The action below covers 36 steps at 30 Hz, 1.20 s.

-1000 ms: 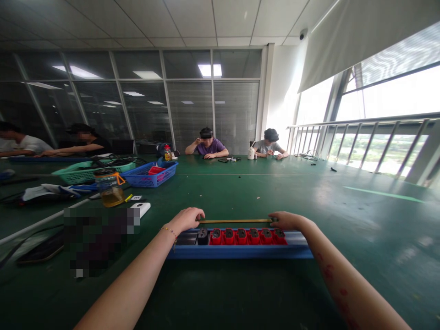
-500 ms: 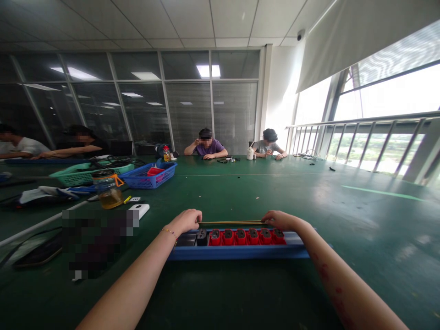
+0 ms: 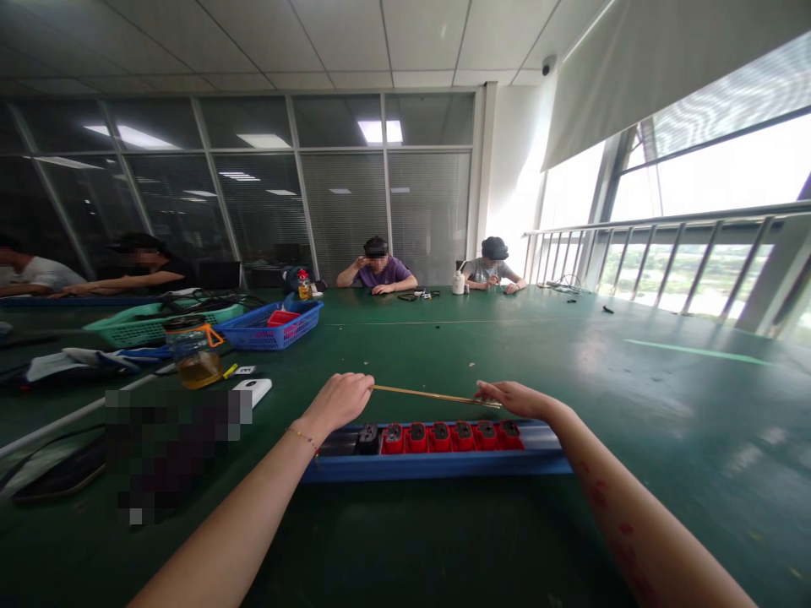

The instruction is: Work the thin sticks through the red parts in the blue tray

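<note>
Thin tan sticks point(image 3: 431, 394) stretch between my hands, beyond a long blue tray point(image 3: 437, 467). My left hand point(image 3: 342, 399) is closed on their left end, which is raised higher than the right. At the right end, my right hand point(image 3: 510, 399) has its fingers at the sticks; the tips pass just under the fingers, and the grip is partly hidden. In the tray stands a row of several red blocks point(image 3: 440, 437) with dark tops, and a black block point(image 3: 367, 439) at its left end.
Left on the green table point(image 3: 538, 346) are a glass jar point(image 3: 196, 359), a blue basket point(image 3: 272, 328), a green basket point(image 3: 145, 325), a white object point(image 3: 257, 391) and a dark pouch point(image 3: 60, 469). Two people point(image 3: 380, 270) sit across; others sit at far left.
My left hand has lifted its end of the sticks, so they now slant down to the right. My right hand has moved slightly left and up. The view has shifted a little.
</note>
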Each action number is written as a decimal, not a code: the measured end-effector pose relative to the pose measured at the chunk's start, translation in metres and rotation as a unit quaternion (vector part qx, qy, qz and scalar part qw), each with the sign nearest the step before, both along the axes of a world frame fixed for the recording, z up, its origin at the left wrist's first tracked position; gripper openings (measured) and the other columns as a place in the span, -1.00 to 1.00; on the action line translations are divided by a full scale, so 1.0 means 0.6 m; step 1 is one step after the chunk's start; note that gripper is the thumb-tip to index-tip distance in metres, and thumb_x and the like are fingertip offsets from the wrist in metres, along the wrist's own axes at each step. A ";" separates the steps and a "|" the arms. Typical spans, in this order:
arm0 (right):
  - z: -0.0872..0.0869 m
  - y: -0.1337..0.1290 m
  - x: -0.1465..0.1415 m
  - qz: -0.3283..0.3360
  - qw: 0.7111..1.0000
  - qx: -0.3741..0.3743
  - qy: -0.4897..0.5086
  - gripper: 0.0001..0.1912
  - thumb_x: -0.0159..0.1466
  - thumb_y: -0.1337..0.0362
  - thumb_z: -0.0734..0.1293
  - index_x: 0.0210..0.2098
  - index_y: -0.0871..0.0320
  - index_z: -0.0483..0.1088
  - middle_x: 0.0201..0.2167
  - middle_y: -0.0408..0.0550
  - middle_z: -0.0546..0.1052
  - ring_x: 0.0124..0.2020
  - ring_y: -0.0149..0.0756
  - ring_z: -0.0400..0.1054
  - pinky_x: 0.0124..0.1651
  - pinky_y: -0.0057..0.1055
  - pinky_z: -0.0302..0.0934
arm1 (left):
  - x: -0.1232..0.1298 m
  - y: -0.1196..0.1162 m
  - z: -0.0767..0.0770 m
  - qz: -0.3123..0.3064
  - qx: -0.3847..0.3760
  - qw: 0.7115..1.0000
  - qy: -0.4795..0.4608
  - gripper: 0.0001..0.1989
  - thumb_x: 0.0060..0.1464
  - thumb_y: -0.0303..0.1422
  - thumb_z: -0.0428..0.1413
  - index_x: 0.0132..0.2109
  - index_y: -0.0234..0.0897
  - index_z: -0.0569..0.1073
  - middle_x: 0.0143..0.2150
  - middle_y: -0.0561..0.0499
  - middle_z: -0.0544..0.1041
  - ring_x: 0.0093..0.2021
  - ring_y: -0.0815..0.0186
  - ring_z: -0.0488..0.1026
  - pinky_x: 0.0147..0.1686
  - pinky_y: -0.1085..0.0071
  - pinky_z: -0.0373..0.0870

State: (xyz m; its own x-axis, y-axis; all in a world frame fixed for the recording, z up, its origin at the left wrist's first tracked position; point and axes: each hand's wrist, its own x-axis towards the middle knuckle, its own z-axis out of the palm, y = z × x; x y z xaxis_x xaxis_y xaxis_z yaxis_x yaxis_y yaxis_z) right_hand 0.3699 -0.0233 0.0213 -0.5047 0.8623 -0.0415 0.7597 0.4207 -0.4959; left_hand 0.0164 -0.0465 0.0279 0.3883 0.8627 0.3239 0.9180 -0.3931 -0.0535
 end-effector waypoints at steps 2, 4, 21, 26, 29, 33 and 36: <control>0.015 -0.006 -0.005 -0.013 0.999 0.023 0.030 -0.37 0.23 -0.12 -0.09 -0.11 0.11 0.39 -0.13 -0.04 0.46 -0.10 -0.20 0.30 -0.01 -0.33 0.09 | 0.004 -0.008 0.014 -0.005 0.015 1.000 -0.002 -0.71 0.12 -0.39 -0.25 -0.39 -0.24 0.34 -0.40 0.01 0.44 -0.36 0.31 0.35 -0.34 0.40 0.16; 0.031 -0.013 -0.012 -0.017 0.998 0.046 0.041 -0.33 0.21 -0.15 -0.10 -0.20 0.16 0.42 -0.23 -0.02 0.49 -0.20 -0.23 0.34 -0.08 -0.36 0.14 | 0.010 -0.018 0.029 -0.013 0.034 0.999 -0.007 -0.71 0.12 -0.39 -0.26 -0.38 -0.24 0.34 -0.40 0.02 0.44 -0.37 0.32 0.35 -0.36 0.41 0.16; 0.083 -0.062 -0.024 0.039 0.997 0.024 -0.058 -0.41 0.13 -0.22 0.00 -0.49 0.16 0.33 -0.54 -0.11 0.39 -0.55 -0.38 0.20 -0.49 -0.46 0.06 | -0.022 -0.080 0.108 -0.071 -0.317 0.941 -0.094 -0.64 -0.07 -0.08 -0.03 -0.21 -0.22 0.36 -0.42 0.08 0.43 -0.45 0.38 0.33 -0.51 0.53 0.15; 0.086 -0.068 -0.009 0.062 0.991 -0.076 -0.094 -0.48 0.15 -0.17 0.04 -0.32 0.15 0.30 -0.51 -0.11 0.42 -0.51 -0.34 0.28 -0.49 -0.46 0.12 | -0.024 -0.075 0.103 -0.057 -0.364 0.921 -0.126 -0.57 -0.01 0.00 -0.13 -0.21 -0.25 0.33 -0.41 0.04 0.46 -0.46 0.38 0.35 -0.47 0.51 0.21; 0.090 -0.073 -0.007 0.061 0.986 -0.108 -0.109 -0.50 0.16 -0.14 0.05 -0.24 0.14 0.28 -0.48 -0.08 0.46 -0.48 -0.32 0.32 -0.47 -0.45 0.14 | -0.022 -0.072 0.096 -0.057 -0.396 0.908 -0.123 -0.58 0.00 0.00 -0.12 -0.22 -0.24 0.33 -0.42 0.04 0.47 -0.47 0.38 0.39 -0.47 0.50 0.24; 0.092 -0.077 -0.009 0.037 0.986 -0.100 -0.129 -0.50 0.16 -0.13 0.06 -0.22 0.15 0.28 -0.45 -0.05 0.47 -0.46 -0.29 0.35 -0.46 -0.44 0.15 | -0.023 -0.070 0.092 -0.059 -0.406 0.903 -0.128 -0.61 -0.02 -0.01 -0.08 -0.23 -0.23 0.33 -0.43 0.06 0.48 -0.48 0.39 0.40 -0.47 0.50 0.26; 0.093 -0.079 -0.011 0.027 0.986 -0.092 -0.135 -0.49 0.15 -0.13 0.07 -0.20 0.14 0.30 -0.42 -0.05 0.48 -0.46 -0.29 0.36 -0.44 -0.43 0.14 | -0.024 -0.067 0.091 -0.057 -0.413 0.900 -0.127 -0.61 -0.02 -0.01 -0.07 -0.23 -0.22 0.33 -0.42 0.06 0.49 -0.48 0.39 0.41 -0.47 0.50 0.27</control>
